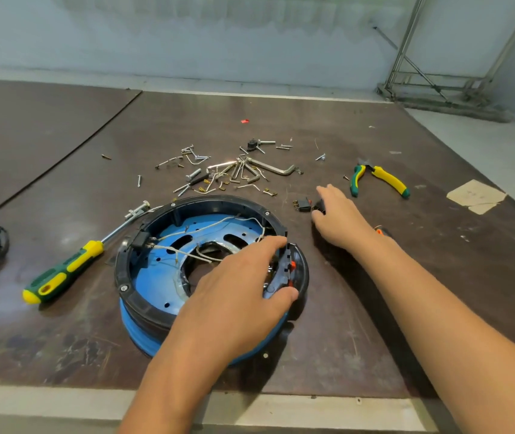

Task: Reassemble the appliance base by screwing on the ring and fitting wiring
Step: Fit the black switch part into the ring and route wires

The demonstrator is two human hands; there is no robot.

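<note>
Clasping the base (156,277) at its right rim with the left hand (234,296), reaching the nearer right hand (340,217), grip impossible to tell, toward the switch (303,204) just right of the base.

- Station: a single wide-angle camera, worn on the person's head, at the near side of the table (437,277).
- Facing: forward and down across the tabletop toward the far wall (187,42). The near table edge runs along the bottom of frame.
- Range: close. Both forearms enter from the bottom edge. The left hand (234,296) and right hand (340,214) sit mid-frame, with the appliance base (152,277) just below centre.
- Outer coverage: the table's far edge, a strip of floor (500,145) at right, and a metal frame (404,42) at upper right.
- Distortion: straight edges bow toward the frame borders.
</note>
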